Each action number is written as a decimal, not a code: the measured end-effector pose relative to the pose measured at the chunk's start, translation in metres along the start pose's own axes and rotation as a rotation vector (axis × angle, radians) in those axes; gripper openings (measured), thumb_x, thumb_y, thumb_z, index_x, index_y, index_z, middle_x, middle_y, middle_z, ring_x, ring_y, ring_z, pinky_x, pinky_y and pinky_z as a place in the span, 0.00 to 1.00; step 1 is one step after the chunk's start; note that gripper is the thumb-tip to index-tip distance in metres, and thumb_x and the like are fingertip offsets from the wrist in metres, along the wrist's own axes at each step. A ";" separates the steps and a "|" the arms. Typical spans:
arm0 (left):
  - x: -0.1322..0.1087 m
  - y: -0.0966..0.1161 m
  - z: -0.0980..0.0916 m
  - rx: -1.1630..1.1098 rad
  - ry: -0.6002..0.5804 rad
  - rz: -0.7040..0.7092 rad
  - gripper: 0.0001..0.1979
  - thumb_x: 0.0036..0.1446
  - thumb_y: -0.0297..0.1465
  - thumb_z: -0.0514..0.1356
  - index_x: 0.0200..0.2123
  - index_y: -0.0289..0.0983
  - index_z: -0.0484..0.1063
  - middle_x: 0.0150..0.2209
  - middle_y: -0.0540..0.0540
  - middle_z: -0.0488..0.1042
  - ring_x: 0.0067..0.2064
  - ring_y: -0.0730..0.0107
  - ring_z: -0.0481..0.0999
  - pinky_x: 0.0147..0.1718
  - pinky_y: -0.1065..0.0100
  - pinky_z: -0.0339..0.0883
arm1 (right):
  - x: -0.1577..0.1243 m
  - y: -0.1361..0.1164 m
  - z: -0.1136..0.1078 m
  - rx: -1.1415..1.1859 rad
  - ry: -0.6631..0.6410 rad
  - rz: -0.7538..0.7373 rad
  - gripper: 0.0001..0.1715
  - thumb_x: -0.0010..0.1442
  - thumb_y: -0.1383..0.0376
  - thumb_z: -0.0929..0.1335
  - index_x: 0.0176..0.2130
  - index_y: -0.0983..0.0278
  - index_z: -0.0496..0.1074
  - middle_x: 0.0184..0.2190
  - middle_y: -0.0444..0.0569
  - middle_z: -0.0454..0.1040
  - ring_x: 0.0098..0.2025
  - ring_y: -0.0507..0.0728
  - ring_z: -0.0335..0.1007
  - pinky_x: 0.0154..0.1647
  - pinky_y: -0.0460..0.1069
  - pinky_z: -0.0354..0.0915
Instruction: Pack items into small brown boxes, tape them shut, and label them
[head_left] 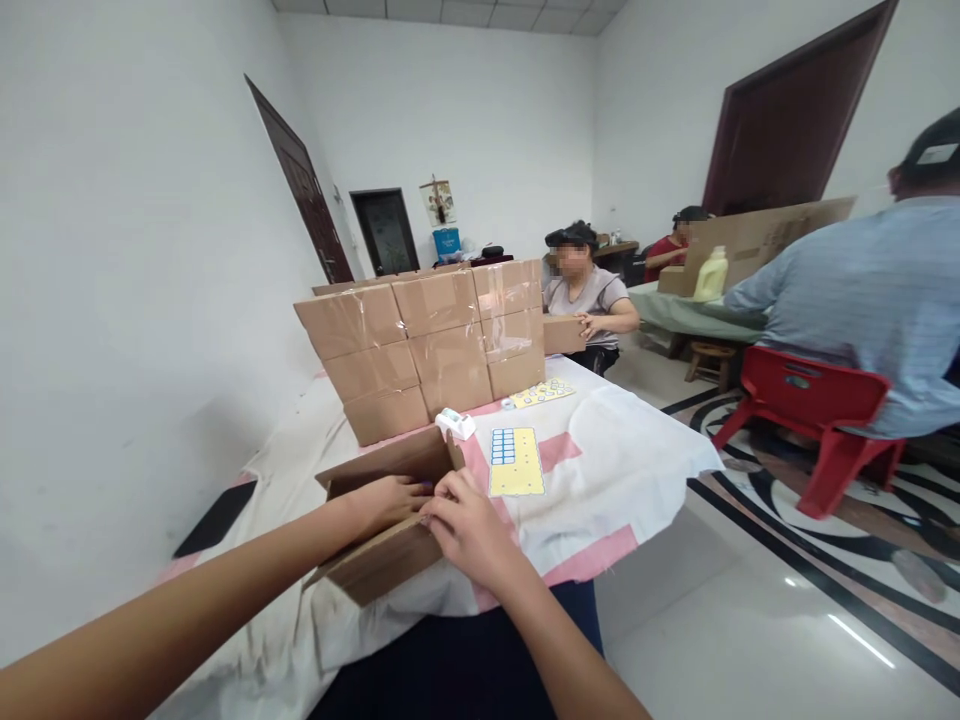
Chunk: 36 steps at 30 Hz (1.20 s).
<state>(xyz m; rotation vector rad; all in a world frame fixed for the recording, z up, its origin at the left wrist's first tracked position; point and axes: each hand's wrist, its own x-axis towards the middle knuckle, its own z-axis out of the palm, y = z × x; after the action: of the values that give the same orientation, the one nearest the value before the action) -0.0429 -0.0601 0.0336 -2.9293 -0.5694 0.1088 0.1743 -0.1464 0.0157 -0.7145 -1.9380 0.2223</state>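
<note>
A small open cardboard box (390, 572) lies on the cloth-covered table in front of me, its flaps raised. My left hand (391, 502) reaches into it, fingers stretched out and partly hidden by the near cardboard side. At the box's right end, my right hand (466, 522) pinches the cardboard edge between thumb and fingers, close to the left fingertips. Just behind the box sits a small white plastic object (455, 424), perhaps a tape dispenser. To the right is a yellow sheet (527, 470) with blue-outlined squares.
Taped cardboard boxes (450, 365) form a stacked wall behind my work. Another patterned yellow sheet (551, 391) lies near its right end. A black flat object (215, 518) rests at left. Across the table, a person (589, 295) holds a box; another sits on a red chair (814, 385).
</note>
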 end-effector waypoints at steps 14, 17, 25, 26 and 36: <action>-0.121 0.121 0.027 -0.353 1.313 -1.033 0.28 0.63 0.54 0.53 0.64 0.54 0.66 0.64 0.49 0.70 0.63 0.42 0.71 0.59 0.33 0.68 | -0.012 0.034 -0.033 0.208 0.352 0.217 0.33 0.67 0.62 0.66 0.67 0.60 0.55 0.60 0.58 0.65 0.63 0.64 0.63 0.63 0.61 0.62; -0.104 0.126 0.071 -0.534 1.161 -0.849 0.44 0.54 0.65 0.54 0.67 0.47 0.63 0.70 0.40 0.62 0.70 0.37 0.60 0.66 0.34 0.57 | -0.015 0.048 -0.024 0.348 0.189 0.211 0.19 0.72 0.59 0.60 0.57 0.60 0.68 0.52 0.54 0.73 0.57 0.61 0.68 0.61 0.59 0.64; -0.051 0.110 0.042 -0.705 1.322 -1.161 0.27 0.63 0.41 0.59 0.63 0.42 0.61 0.60 0.37 0.72 0.63 0.52 0.71 0.63 0.46 0.65 | -0.001 0.054 0.005 0.164 0.326 0.404 0.37 0.60 0.68 0.64 0.67 0.60 0.58 0.63 0.58 0.62 0.65 0.64 0.60 0.65 0.64 0.61; -0.051 0.107 0.035 -0.689 1.287 -1.154 0.31 0.62 0.37 0.60 0.66 0.44 0.57 0.66 0.37 0.66 0.66 0.52 0.67 0.63 0.46 0.65 | 0.000 0.056 0.005 0.142 0.318 0.382 0.42 0.58 0.69 0.63 0.70 0.60 0.54 0.67 0.58 0.57 0.69 0.65 0.54 0.68 0.66 0.57; -0.045 0.090 -0.047 -0.127 0.458 -0.941 0.42 0.54 0.19 0.52 0.71 0.45 0.51 0.67 0.43 0.66 0.69 0.53 0.61 0.71 0.36 0.39 | 0.009 0.060 0.017 0.095 0.292 0.210 0.42 0.61 0.73 0.58 0.72 0.60 0.53 0.70 0.53 0.60 0.72 0.61 0.53 0.73 0.67 0.50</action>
<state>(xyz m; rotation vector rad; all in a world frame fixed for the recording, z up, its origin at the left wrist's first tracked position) -0.0471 -0.1659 0.0671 -2.3310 -1.7760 -0.6897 0.1794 -0.0899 -0.0124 -0.8385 -1.5665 0.3194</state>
